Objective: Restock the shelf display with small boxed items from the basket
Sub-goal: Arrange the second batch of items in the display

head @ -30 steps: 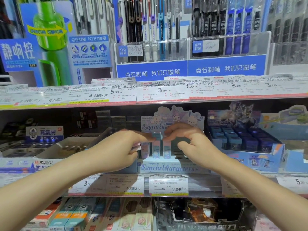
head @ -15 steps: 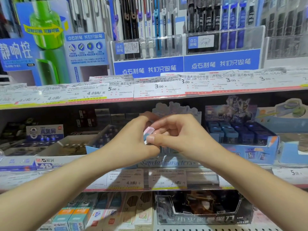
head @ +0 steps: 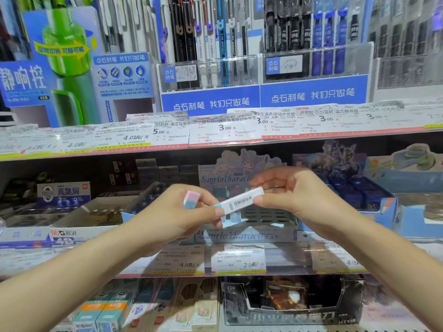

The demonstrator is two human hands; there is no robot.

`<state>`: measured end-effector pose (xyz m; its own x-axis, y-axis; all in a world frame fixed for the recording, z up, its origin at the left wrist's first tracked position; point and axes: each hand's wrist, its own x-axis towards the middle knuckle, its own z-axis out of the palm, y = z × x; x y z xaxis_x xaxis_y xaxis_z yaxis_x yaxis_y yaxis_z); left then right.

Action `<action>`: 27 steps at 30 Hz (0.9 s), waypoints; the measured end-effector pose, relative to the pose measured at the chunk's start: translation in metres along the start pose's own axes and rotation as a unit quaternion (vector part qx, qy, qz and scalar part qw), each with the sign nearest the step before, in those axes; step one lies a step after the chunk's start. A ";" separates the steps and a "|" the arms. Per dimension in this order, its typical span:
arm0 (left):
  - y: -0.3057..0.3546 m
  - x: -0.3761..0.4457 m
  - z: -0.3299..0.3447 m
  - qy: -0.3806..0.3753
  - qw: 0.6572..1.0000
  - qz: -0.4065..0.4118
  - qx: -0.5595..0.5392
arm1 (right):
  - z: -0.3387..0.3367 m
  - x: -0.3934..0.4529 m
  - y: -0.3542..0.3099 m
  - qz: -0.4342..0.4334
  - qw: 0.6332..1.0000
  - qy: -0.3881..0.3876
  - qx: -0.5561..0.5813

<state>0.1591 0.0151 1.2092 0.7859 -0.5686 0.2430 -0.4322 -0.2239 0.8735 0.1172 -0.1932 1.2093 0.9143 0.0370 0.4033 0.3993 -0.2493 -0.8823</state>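
Head view shows both hands raised just in front of the pale blue cardboard Sanrio display box (head: 247, 232) on the middle shelf. Left hand (head: 172, 216) has its grip closed around a small pink-and-blue boxed item (head: 191, 198). Right hand (head: 299, 195) pinches one end of a long white barcoded box (head: 242, 201), whose other end touches the left thumb, above the display's slotted tray.

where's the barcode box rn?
Head view, centre: the slim white barcoded box is pinched between the left hand and right hand, before the Sanrio display tray.
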 end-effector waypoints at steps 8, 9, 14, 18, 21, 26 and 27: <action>-0.002 0.007 -0.004 0.052 0.973 0.159 0.158 | 0.001 0.003 0.001 0.084 0.992 -0.087 0.024; -0.002 0.009 -0.005 0.043 0.960 0.194 0.198 | 0.001 0.004 0.000 0.082 0.992 -0.099 0.002; -0.003 0.015 -0.005 0.007 0.909 0.308 0.280 | -0.004 0.008 0.000 0.067 0.979 -0.183 -0.066; -0.003 0.017 -0.003 -0.004 0.909 0.308 0.282 | -0.010 0.012 0.001 0.103 0.973 -0.205 -0.017; -0.006 0.019 -0.003 0.012 0.904 0.279 0.323 | -0.016 0.014 -0.001 0.087 0.978 -0.179 -0.067; -0.012 0.023 -0.006 -0.003 0.889 0.163 0.427 | -0.021 0.025 -0.002 -0.026 0.968 -0.025 -0.250; -0.013 0.022 -0.005 -0.013 0.888 0.156 0.433 | -0.019 0.028 0.000 -0.038 0.970 -0.004 -0.242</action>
<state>0.1847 0.0091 1.2049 0.5621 -0.7255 0.3970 -0.8140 -0.5703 0.1103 0.1419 -0.2106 1.2254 0.8849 0.0791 0.4590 0.3880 -0.6703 -0.6325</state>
